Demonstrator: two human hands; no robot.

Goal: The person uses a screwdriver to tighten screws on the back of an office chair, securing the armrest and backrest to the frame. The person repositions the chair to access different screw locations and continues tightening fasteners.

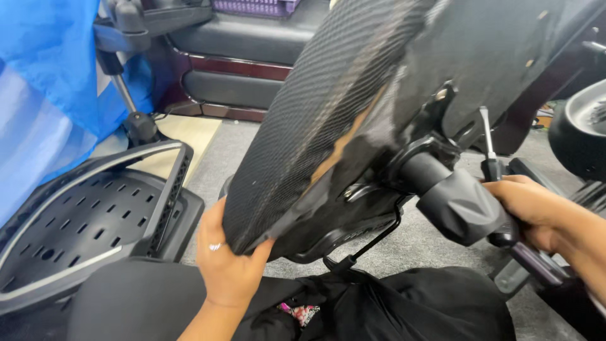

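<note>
**Two hands hold an upturned office chair seat**

A black mesh-covered chair seat (pixel 315 113) is tipped on edge, its long axis slanting from lower left to upper right, underside facing right. The left hand (pixel 224 259) grips its lower edge, fingers curled around it. The right hand (pixel 530 208) is clenched around a screwdriver (pixel 489 151), shaft pointing up, beside the black cylinder column (pixel 454 202) jutting toward lower right.

Black mesh chair seat (pixel 315 120) tilted on edge, screwdriver (pixel 489 155) upright beside its underside.
</note>
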